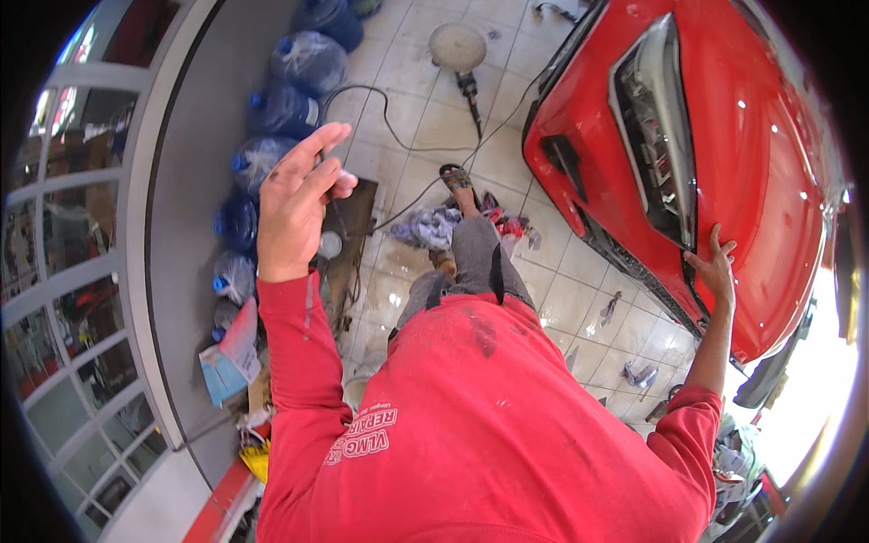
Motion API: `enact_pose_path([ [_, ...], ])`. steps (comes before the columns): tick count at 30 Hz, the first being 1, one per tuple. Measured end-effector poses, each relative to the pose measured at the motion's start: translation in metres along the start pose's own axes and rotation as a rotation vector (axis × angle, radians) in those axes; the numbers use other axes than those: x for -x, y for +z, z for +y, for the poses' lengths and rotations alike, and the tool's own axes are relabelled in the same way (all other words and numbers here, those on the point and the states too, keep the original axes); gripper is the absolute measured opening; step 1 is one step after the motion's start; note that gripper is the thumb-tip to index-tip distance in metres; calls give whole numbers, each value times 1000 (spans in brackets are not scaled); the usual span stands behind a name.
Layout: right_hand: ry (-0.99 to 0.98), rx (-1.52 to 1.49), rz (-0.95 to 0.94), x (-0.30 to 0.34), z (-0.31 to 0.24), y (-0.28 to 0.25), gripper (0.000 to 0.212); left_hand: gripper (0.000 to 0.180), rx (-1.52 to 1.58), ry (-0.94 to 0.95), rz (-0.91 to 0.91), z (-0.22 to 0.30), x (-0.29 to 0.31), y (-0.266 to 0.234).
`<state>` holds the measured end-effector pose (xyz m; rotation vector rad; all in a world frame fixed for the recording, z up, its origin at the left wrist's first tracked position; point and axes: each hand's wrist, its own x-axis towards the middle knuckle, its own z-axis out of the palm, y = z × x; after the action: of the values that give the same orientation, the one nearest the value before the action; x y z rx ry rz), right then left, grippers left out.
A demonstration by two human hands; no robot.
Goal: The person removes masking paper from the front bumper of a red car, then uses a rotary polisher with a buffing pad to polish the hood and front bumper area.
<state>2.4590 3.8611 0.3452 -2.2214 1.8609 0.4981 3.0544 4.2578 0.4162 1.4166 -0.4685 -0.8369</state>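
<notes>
My left hand (303,195) is raised in front of me at the left, its fingers partly bent and apart. I see nothing held in it. My right hand (715,269) rests with spread fingers on the red car (751,181), at the corner of the bodywork beside the headlight (654,127). That headlight is long, with a clear cover and a dark lower edge.
A polisher (459,54) with a round pale pad lies on the tiled floor, its black cord (389,127) looping nearby. Rags (425,226) lie around my foot. Several blue water jugs (308,63) line the left wall, near a box (231,362).
</notes>
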Motion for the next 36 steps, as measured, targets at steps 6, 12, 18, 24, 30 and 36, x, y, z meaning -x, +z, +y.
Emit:
enact_pose_path([
  [6,35,-56,90,5,-15,8,124,60,-41,204,-88,31,-67,27],
  [12,181,-164,49,29,-41,-26,121,57,-89,130,-262,48,-186,90],
  [18,310,-239,30,25,-53,-28,110,53,-107,94,-433,63,-283,175],
  [24,436,-333,-89,0,-95,-51,116,49,-276,136,-486,97,-321,192],
  [30,362,-505,-23,-11,-124,-64,121,51,-448,82,-324,130,-330,184],
  [36,201,-459,11,-63,-162,-89,121,44,-587,86,-219,132,-363,189],
])
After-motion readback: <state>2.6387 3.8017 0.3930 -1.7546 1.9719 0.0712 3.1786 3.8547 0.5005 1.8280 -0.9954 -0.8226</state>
